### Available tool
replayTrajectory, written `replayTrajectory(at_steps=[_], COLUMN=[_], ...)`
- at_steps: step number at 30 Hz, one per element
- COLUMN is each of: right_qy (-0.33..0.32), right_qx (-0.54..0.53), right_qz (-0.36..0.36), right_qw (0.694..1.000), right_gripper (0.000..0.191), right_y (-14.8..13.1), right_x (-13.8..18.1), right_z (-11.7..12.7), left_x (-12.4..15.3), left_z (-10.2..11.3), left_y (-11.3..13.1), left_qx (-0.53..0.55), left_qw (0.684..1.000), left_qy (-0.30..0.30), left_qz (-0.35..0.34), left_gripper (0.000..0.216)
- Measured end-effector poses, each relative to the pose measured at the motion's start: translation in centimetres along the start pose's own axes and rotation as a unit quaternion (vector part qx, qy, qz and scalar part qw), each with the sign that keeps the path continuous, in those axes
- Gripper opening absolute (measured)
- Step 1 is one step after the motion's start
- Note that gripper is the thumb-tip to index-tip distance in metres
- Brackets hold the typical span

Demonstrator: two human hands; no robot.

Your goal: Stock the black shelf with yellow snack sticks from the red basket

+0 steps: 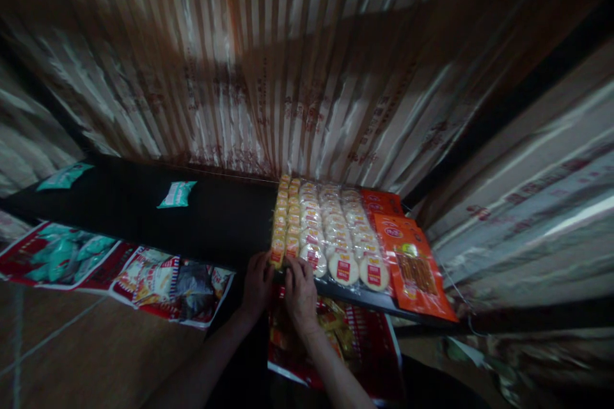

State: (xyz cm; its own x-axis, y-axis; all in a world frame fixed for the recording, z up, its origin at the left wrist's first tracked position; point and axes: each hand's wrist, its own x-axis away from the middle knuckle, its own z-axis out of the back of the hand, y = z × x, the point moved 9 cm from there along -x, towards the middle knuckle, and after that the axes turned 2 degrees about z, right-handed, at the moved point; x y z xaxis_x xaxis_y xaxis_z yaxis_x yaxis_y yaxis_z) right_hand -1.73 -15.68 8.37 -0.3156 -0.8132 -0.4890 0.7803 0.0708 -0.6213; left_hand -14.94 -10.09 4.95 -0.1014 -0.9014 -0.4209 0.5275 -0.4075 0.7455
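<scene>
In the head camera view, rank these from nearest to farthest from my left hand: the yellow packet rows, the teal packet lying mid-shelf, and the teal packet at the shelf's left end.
From your left hand:
1. Yellow packet rows, right beside it.
2. Mid-shelf teal packet, to its left.
3. Left-end teal packet, farthest left.
</scene>
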Motion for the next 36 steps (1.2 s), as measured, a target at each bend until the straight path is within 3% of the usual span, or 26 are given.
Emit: replayTrajectory(at_steps=[4, 20, 36], right_qy=[-0.013, -0.008, 0.01], right_qx=[0.017, 0.016, -0.004], right_qz=[-0.025, -0.013, 0.022], right_qw=[0.999, 1.0, 1.0], right_gripper=[0.035, 0.037, 0.036], right_y=[0.7, 1.3, 0.8], right_x=[-0.5, -0.4, 0.2], right_z=[-0.4, -1.3, -1.0], left_x=[-0.4, -0.9, -0.7], left_z=[0.0, -0.9, -0.4], left_y=[0.2, 0.0, 0.0], left_qx=[-0.009, 0.025, 0.018], left_qw=[1.0, 1.0, 1.0], left_qy=[0.013, -0.005, 0.016], left_qz=[-0.012, -0.011, -0.015], left_gripper=[0.026, 0.025, 0.024])
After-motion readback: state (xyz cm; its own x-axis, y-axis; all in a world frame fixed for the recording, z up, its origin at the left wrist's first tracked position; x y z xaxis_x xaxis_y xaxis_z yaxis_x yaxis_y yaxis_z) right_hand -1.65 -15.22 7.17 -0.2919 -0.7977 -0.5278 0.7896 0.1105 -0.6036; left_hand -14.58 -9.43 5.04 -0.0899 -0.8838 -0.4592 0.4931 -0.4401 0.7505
